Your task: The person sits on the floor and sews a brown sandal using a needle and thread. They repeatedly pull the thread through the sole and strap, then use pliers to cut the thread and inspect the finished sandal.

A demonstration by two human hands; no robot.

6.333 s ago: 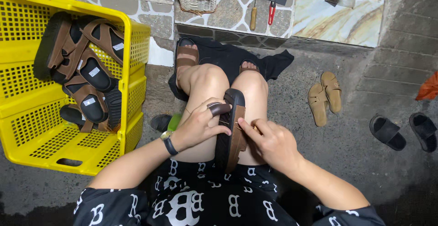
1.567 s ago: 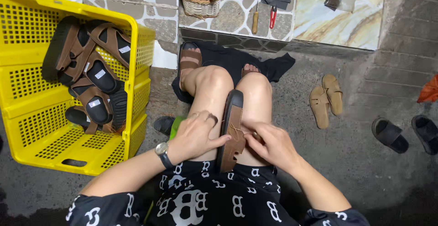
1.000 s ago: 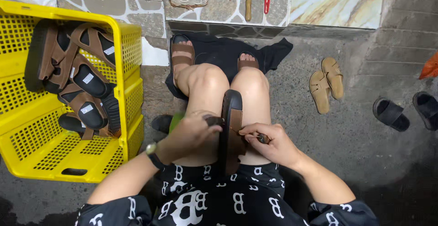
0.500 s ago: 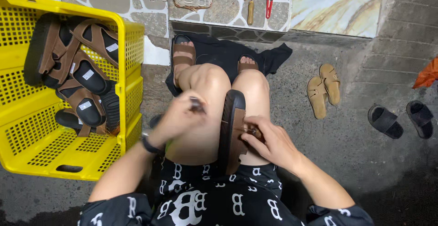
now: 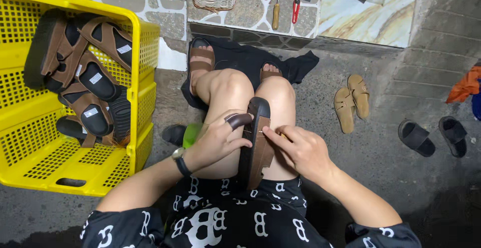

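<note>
A brown sandal point(image 5: 256, 145) stands on its side between the person's knees, toe end pointing away. The left hand point(image 5: 216, 142) curls around a loose brown strap point(image 5: 239, 119) and pulls it up beside the sole. The right hand point(image 5: 299, 150) has its fingers pinched together on the strap piece at the sandal's side. The sandal looks light, with a thick, stiff sole and soft, bendy straps, so the sole edge seems the best place to grip. A yellow crate point(image 5: 135, 97) with more brown sandals point(image 5: 82, 80) sits to the left.
</note>
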